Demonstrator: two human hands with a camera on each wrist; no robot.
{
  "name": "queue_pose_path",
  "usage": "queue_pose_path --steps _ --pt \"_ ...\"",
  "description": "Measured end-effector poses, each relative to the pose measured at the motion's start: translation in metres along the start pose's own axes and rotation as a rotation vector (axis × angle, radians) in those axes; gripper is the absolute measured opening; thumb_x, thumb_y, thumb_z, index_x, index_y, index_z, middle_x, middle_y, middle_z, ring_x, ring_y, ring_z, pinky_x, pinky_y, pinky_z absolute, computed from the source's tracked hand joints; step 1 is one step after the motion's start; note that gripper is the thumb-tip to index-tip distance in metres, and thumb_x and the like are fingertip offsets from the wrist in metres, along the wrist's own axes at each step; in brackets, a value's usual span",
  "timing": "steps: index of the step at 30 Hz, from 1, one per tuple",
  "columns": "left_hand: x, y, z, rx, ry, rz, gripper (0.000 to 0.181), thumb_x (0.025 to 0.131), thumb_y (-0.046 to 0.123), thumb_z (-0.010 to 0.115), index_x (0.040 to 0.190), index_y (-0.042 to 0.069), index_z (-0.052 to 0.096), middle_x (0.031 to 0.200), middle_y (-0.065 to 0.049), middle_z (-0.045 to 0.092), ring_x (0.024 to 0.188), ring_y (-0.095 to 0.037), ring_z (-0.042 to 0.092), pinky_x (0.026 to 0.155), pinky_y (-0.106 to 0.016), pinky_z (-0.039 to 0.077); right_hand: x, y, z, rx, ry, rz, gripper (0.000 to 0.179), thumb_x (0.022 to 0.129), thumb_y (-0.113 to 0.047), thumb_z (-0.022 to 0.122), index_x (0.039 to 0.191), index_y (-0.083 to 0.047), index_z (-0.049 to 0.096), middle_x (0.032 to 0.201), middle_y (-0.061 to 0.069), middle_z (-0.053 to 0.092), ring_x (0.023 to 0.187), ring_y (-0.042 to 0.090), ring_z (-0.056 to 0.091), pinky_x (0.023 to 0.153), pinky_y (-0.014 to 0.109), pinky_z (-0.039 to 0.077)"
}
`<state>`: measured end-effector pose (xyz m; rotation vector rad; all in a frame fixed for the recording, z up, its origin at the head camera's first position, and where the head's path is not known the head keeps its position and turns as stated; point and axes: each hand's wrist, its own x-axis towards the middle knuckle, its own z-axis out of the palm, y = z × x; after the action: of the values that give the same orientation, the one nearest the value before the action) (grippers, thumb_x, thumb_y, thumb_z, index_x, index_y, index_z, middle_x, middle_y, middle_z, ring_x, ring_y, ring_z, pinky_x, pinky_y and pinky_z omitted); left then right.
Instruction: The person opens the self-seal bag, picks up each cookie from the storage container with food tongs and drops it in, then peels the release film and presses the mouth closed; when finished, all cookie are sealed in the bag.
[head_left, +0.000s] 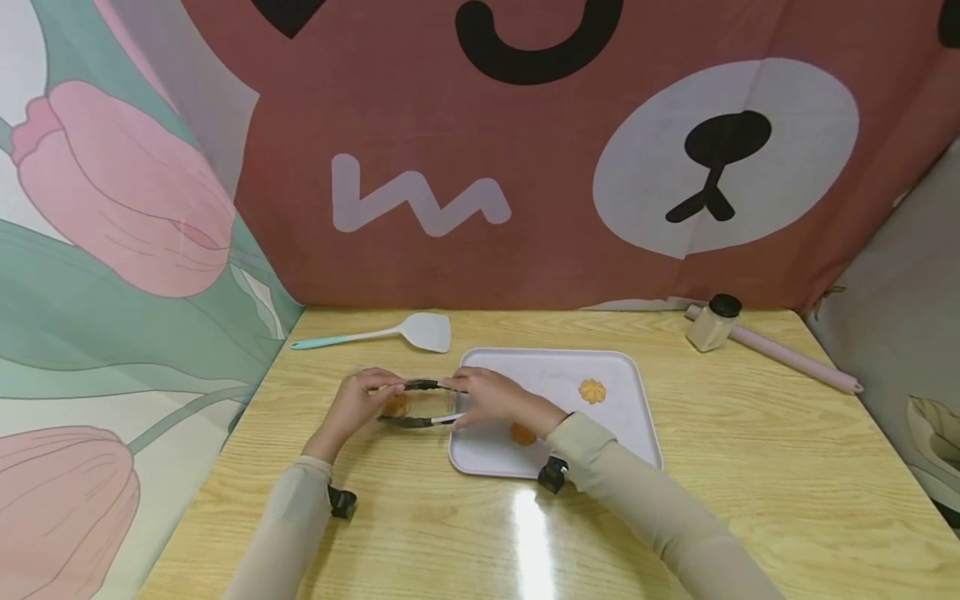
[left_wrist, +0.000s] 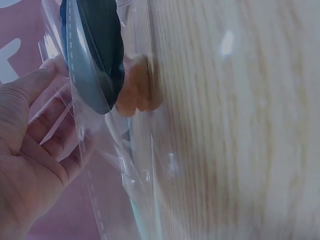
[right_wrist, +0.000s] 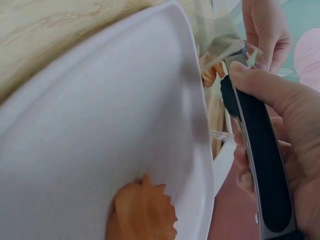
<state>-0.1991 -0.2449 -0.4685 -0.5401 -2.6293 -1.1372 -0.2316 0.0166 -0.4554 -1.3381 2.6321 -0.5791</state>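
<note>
My left hand [head_left: 352,412] pinches the edge of a clear plastic bag [left_wrist: 115,170] left of the pale tray [head_left: 555,357]. In my right hand [head_left: 498,397] are metal tongs with black grips and tips [right_wrist: 262,165], held over the tray's left edge. The spread tips reach into the bag's mouth. An orange-brown, ridged cookie [head_left: 396,406] lies by the tips, seen through the plastic in the left wrist view. On the tray are another cookie [head_left: 592,391], toward the back right, and one [head_left: 522,433] partly hidden by my right wrist.
A spatula [head_left: 427,332] with a mint handle lies behind the bag. At the back right, a jar [head_left: 711,327] with a black lid stands against a pink rolling pin [head_left: 795,358]. Printed cloth hangs behind the wooden table and along its sides.
</note>
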Motion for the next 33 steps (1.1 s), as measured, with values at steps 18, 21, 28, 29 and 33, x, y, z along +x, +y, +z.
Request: queue_pose_path --steps 18,21,28,29,33 --pt "-0.003 0.000 0.000 -0.016 -0.005 -0.029 0.012 0.085 0.009 0.070 0.095 0.006 0.076 0.095 -0.008 0.070 0.093 -0.028 0.063 0.084 -0.048 0.052 -0.029 0.009 -0.005 0.029 -0.012 0.107 0.078 0.076 -0.038 0.079 0.140 -0.007 0.046 0.131 0.010 0.052 0.118 0.025 0.051 0.099 0.039 0.044" --pt "-0.003 -0.001 0.000 -0.023 -0.004 -0.028 0.012 0.085 0.009 0.070 0.095 0.004 0.075 0.094 -0.009 0.070 0.093 -0.029 0.063 0.085 -0.048 0.051 -0.037 0.014 -0.006 0.037 -0.002 0.113 0.078 0.076 -0.038 0.079 0.139 -0.006 0.047 0.132 0.011 0.051 0.120 0.026 0.050 0.099 0.040 0.043" --pt "-0.003 -0.001 0.001 -0.021 -0.005 -0.032 0.013 0.085 0.010 0.070 0.095 0.004 0.075 0.095 -0.009 0.070 0.094 -0.029 0.062 0.085 -0.049 0.050 -0.060 0.022 -0.009 0.080 0.023 0.142 0.076 0.078 -0.037 0.078 0.140 -0.008 0.046 0.135 0.012 0.049 0.120 0.027 0.050 0.096 0.042 0.045" --pt "-0.003 0.000 0.001 -0.020 -0.004 -0.033 0.013 0.085 0.010 0.070 0.095 0.004 0.075 0.095 -0.009 0.070 0.094 -0.029 0.062 0.086 -0.049 0.050 -0.064 0.022 -0.010 0.100 0.026 0.152 0.076 0.078 -0.037 0.078 0.141 -0.008 0.045 0.136 0.012 0.049 0.121 0.028 0.049 0.097 0.043 0.045" --pt "-0.003 0.001 0.002 -0.015 0.004 -0.033 0.013 0.085 0.010 0.070 0.095 0.003 0.075 0.094 -0.009 0.070 0.094 -0.030 0.062 0.086 -0.050 0.049 -0.077 0.023 -0.015 0.136 0.035 0.176 0.076 0.079 -0.035 0.077 0.142 -0.008 0.043 0.138 0.014 0.046 0.124 0.031 0.046 0.099 0.046 0.042"
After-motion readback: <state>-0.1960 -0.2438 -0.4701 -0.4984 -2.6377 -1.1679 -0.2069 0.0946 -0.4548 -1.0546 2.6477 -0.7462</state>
